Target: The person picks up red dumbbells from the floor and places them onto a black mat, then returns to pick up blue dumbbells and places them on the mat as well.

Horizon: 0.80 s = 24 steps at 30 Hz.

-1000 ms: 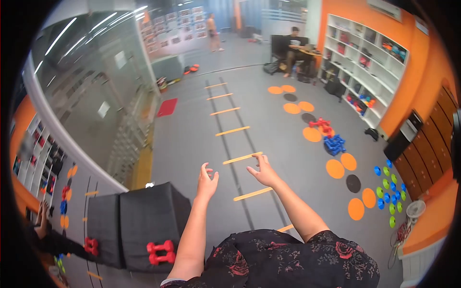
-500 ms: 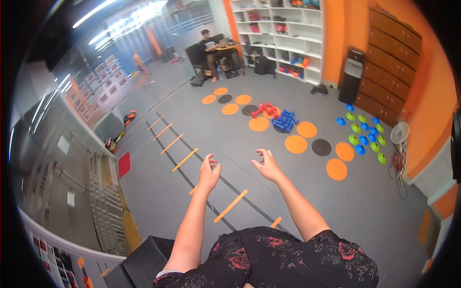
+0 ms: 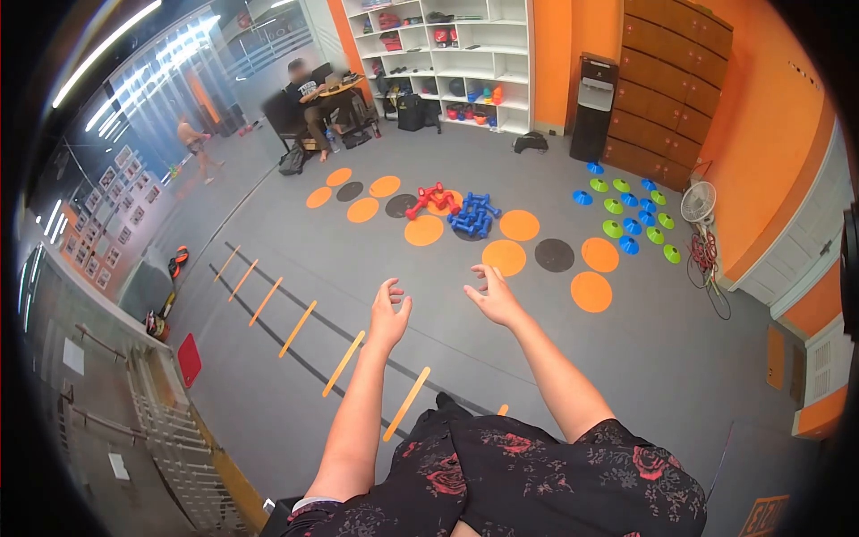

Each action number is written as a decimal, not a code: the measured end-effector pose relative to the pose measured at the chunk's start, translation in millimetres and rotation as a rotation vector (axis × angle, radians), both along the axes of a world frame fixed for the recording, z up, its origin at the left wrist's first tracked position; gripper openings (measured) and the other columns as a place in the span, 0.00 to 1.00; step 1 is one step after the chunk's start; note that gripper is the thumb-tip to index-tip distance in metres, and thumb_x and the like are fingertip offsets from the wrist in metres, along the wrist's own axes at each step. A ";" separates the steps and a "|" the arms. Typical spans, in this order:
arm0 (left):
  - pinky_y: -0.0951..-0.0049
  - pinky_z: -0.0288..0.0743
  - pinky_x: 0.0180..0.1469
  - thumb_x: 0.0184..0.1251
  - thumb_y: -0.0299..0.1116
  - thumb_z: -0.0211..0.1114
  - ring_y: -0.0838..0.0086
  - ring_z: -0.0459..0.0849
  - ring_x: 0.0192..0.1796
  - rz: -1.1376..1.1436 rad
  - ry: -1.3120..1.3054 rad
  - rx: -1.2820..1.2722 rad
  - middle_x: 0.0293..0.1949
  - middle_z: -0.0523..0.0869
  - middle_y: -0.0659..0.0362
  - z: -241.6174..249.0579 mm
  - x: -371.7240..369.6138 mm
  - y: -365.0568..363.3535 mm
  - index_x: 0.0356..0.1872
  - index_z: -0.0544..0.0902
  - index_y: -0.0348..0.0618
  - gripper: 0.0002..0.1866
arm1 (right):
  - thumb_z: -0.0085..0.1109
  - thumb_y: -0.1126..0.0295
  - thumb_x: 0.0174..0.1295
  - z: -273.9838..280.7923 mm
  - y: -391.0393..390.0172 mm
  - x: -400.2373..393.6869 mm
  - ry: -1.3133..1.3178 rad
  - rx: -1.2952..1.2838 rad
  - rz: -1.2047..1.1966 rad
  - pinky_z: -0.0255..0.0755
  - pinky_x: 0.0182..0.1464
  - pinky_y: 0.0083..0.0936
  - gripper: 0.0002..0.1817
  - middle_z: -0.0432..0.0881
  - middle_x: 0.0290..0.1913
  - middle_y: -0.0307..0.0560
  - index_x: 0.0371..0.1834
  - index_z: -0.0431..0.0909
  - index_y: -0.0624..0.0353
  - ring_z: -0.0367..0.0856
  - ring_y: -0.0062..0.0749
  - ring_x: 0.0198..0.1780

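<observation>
My left hand (image 3: 388, 313) is held out in the air over the grey floor, fingers apart and slightly curled, holding nothing. To its right, my right hand (image 3: 490, 295) is also raised with spread, bent fingers and an unfilled palm. Below and left of my left hand lies an agility ladder (image 3: 297, 329) with orange rungs and dark straps. Beyond my hands, red dumbbells (image 3: 431, 200) and blue dumbbells (image 3: 473, 216) are heaped on the floor. Orange floor discs (image 3: 504, 257) and black floor discs (image 3: 554, 256) form a row around them.
Blue and green marker cones (image 3: 629, 244) lie at the right, near a fan (image 3: 698, 202) with cables. White shelves (image 3: 488, 63), a water dispenser (image 3: 595, 107) and a brown cabinet (image 3: 667, 85) line the back. A person (image 3: 309, 98) sits at a desk; another person (image 3: 192, 143) stands farther left.
My view has turned to the right, so the ladder, dumbbells and cones appear farther left. Both hands stay raised, with nothing in them.
</observation>
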<state>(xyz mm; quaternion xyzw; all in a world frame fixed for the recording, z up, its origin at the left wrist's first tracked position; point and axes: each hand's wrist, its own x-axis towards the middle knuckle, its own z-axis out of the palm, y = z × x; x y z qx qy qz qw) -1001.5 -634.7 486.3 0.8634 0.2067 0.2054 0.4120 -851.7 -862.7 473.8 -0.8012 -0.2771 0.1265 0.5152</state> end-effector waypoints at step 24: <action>0.63 0.83 0.55 0.74 0.34 0.67 0.64 0.89 0.55 -0.082 -0.020 -0.206 0.55 0.87 0.50 -24.5 311.8 205.2 0.68 0.74 0.42 0.24 | 0.63 0.52 0.76 -12.9 190.3 293.2 0.449 0.138 -0.015 0.82 0.53 0.36 0.29 0.78 0.66 0.51 0.73 0.69 0.53 0.85 0.33 0.57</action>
